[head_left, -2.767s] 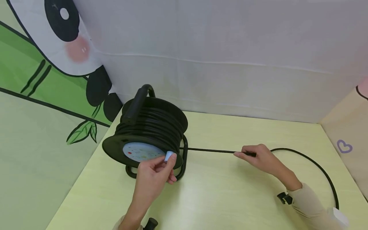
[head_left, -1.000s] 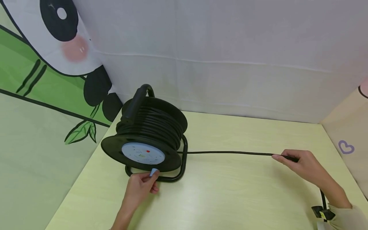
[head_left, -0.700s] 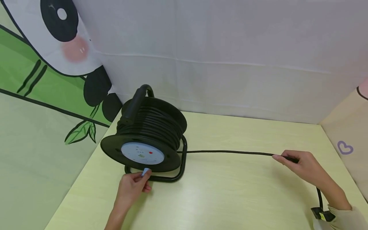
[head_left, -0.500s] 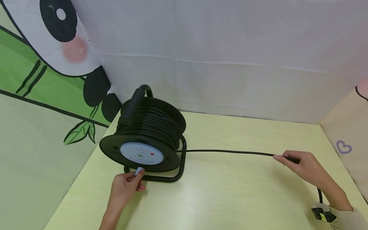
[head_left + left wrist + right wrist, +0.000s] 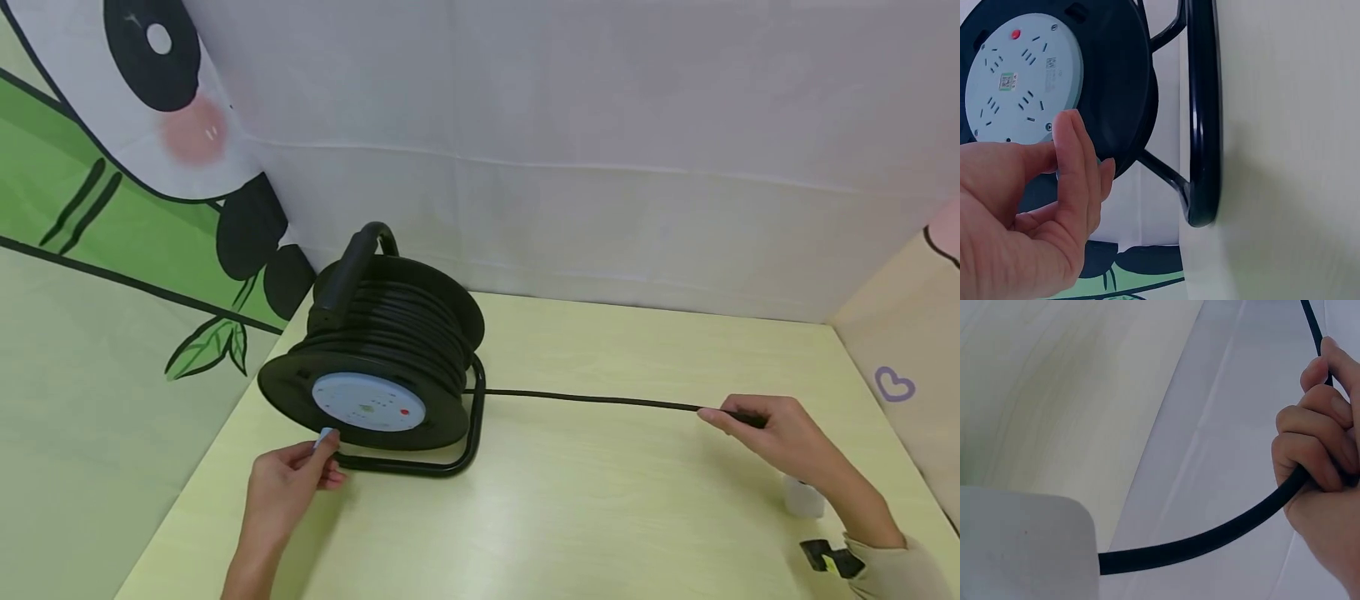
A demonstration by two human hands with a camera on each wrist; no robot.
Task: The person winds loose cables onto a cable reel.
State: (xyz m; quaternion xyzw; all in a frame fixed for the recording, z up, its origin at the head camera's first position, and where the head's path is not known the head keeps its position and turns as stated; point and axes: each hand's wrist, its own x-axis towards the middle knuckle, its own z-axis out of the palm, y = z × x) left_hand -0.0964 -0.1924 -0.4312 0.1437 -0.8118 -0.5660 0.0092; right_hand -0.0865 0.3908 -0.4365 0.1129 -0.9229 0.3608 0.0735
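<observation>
A black cable reel [image 5: 397, 325] stands at the left of the table on a black tubular frame [image 5: 420, 469]. Its front flange carries a pale blue socket panel [image 5: 367, 402] with a red button. My left hand [image 5: 281, 483] pinches a small light blue knob [image 5: 324, 436] at the flange's lower left edge; in the left wrist view the fingers mostly cover the knob. From the reel, black cable [image 5: 592, 398] runs rightward into my right hand [image 5: 787, 433], whose fingers curl round it. Past that hand, the cable curves to a white block [image 5: 1025, 544].
The reel's carry handle [image 5: 352, 271] rises above the drum. Behind the pale wooden table [image 5: 570, 508] hangs a light cloth wall [image 5: 600, 208], and a printed panel [image 5: 90, 333] borders its left side. A black mount [image 5: 831, 558] sits at the right sleeve.
My left hand has swept the knob from the flange's right side under to its lower left, and the panel has turned clockwise. My right hand moved right with the cable, then slightly back left.
</observation>
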